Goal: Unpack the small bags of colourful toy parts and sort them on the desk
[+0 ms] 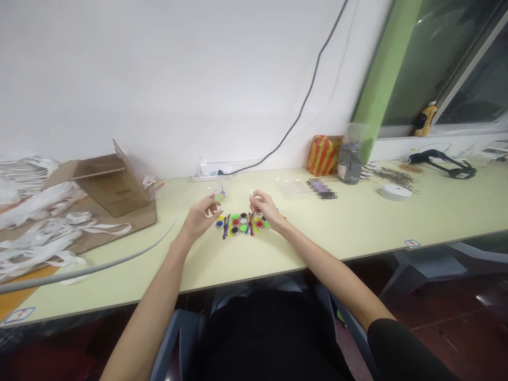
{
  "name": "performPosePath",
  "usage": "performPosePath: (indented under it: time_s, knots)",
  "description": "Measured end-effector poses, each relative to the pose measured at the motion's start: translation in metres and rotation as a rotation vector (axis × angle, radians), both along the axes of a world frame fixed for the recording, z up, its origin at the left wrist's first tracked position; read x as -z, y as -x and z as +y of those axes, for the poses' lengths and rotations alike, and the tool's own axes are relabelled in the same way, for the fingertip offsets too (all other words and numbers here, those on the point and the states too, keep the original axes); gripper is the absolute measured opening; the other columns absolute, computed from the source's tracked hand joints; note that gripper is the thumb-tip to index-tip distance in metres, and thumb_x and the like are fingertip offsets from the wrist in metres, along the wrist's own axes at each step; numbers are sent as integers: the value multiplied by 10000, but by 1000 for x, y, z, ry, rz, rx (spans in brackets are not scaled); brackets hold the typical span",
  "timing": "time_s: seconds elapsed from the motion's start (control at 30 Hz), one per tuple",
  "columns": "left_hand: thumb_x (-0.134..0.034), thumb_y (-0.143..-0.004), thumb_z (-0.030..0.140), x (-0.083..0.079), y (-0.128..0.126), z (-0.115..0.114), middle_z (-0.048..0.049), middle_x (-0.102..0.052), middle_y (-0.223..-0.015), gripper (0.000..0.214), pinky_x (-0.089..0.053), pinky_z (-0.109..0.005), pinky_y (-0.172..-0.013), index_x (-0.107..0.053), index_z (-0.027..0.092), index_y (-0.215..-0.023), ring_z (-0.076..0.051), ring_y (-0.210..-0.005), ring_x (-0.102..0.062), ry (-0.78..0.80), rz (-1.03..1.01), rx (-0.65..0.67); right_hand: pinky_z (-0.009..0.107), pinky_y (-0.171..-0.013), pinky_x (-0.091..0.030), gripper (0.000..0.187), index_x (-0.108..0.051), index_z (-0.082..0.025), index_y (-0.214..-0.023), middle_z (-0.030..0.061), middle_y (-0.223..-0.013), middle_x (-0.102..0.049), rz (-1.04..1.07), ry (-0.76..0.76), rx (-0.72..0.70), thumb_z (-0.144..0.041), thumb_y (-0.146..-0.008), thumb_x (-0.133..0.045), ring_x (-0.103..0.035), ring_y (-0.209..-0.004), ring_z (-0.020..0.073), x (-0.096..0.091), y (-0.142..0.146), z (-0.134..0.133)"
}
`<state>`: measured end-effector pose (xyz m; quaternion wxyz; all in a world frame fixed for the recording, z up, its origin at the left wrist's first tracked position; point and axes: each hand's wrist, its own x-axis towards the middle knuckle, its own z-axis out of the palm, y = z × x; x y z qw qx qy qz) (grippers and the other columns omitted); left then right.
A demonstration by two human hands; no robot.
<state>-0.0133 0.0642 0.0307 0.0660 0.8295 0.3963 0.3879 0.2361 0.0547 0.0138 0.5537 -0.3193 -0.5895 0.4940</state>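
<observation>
A small heap of coloured round discs and thin coloured sticks [241, 223] lies on the pale table [357, 227] in front of me. My left hand [202, 214] hovers just left of the heap, fingers curled in a pinch on a small yellow-green piece. My right hand [265, 206] is raised just above the heap's right side, fingers pinched round a thin white stick that points up. What exactly each piece is stays too small to make out.
An open cardboard box [109, 182] and white straps [47, 233] lie at the left. A grey cable [119, 259] crosses the table. A power strip [212, 170], a striped bag [323, 154], a dark pouch [350, 161], a tape roll [396, 191] stand behind.
</observation>
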Motion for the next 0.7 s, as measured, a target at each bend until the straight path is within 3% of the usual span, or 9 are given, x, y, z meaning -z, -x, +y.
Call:
performPosePath:
  time_s: [0.17, 0.3, 0.4, 0.57, 0.7]
  knots:
    - [-596, -881, 475, 0, 7, -11, -36, -706, -861, 311, -504, -271, -688, -664, 189, -983, -152, -709, -633, 166, 78, 18, 212, -489, -332, 344, -451, -224, -808, -60, -540, -505, 29, 3, 34, -519, -810, -628, -385, -466, 93, -1, -1, 0]
    - [-552, -910, 535, 2, 23, -29, -53, -736, -982, 362, -518, -307, -828, -701, 222, -1013, -204, -899, -674, 196, 140, -42, 211, -483, -341, 330, -452, -224, -809, -62, -528, -507, 42, -10, 37, -504, -817, -625, -401, -456, 94, -2, -3, 1]
    - [-551, -906, 532, 8, 36, -42, -74, -682, -1106, 359, -498, -339, -908, -715, 224, -988, -225, -1014, -639, 196, 212, -10, 209, -479, -335, 316, -462, -219, -808, -61, -528, -511, 37, -19, 38, -491, -825, -624, -401, -449, 90, -2, -2, 0]
    - [-542, -921, 488, 20, 38, -54, -38, -659, -935, 339, -482, -296, -748, -706, 212, -1030, -174, -807, -606, 313, 193, -9, 204, -464, -315, 321, -477, -210, -794, -58, -539, -516, 5, -15, 45, -491, -824, -630, -404, -439, 82, -2, 0, -2]
    - [-548, -917, 489, 25, 31, -52, -22, -662, -868, 350, -460, -287, -714, -673, 207, -1083, -168, -764, -594, 325, 167, -22, 206, -462, -327, 324, -483, -209, -802, -61, -531, -509, 18, -14, 49, -495, -819, -636, -403, -438, 83, -4, -1, -3]
